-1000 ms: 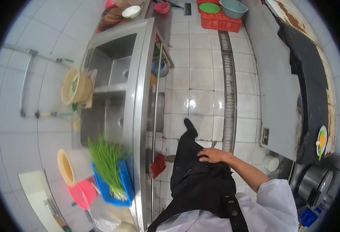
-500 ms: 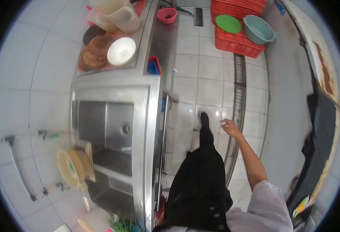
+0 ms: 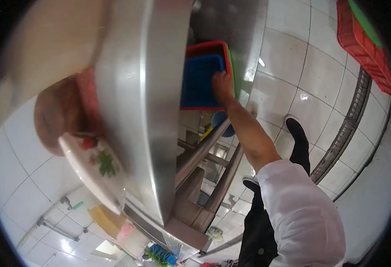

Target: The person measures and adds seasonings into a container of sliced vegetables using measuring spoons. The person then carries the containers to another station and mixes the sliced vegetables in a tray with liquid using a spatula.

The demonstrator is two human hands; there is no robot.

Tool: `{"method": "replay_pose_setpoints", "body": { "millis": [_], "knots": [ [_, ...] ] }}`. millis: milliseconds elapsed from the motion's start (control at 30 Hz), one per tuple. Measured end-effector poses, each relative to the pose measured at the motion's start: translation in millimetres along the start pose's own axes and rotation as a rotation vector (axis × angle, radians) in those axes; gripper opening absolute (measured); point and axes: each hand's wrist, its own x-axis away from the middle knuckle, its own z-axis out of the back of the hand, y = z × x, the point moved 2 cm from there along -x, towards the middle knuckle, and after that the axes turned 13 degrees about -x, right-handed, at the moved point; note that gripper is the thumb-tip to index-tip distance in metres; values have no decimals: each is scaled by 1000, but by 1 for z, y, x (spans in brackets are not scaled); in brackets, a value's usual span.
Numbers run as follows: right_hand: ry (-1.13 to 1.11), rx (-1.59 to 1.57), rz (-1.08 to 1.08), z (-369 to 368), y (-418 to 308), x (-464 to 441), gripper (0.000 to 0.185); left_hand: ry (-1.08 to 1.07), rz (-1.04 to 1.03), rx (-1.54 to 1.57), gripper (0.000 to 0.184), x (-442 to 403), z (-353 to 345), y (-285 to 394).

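Observation:
My right hand (image 3: 222, 89) reaches under the steel counter, its fingers curled at the right rim of a blue plastic basket (image 3: 200, 82). That blue basket sits inside a red basket (image 3: 204, 44), and a green edge (image 3: 232, 62) shows along the outer right side. The fingertips are partly hidden against the rim. All of these baskets lie on the shelf below the counter top. My left hand is out of sight.
Close to my head is the steel counter edge (image 3: 144, 89). A white dish with a floral pattern (image 3: 95, 167) and a brown round object (image 3: 55, 115) are on the counter. Table-frame bars (image 3: 204, 153) run below. A red crate (image 3: 368, 49) stands on the tiled floor at right.
My view has swung down and closer to the counter. My right hand has gone from hanging over the floor to the blue basket's rim under the counter.

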Motion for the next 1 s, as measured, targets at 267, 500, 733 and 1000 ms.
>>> {"method": "replay_pose_setpoints", "body": {
  "millis": [267,500,733,1000],
  "knots": [
    [259,217,-144,2,-9,-8,27,-67,43,2,28,24,6,-10],
    [31,240,-131,3,-2,-4,26,-120,63,40,27,45,-12,-27],
    [-59,-261,-314,65,-32,-7,20,-162,70,105,26,76,-34,-44],
    [-37,-184,-77,65,-34,-41,18,-192,87,231,25,122,-66,-68]
  ]
}}
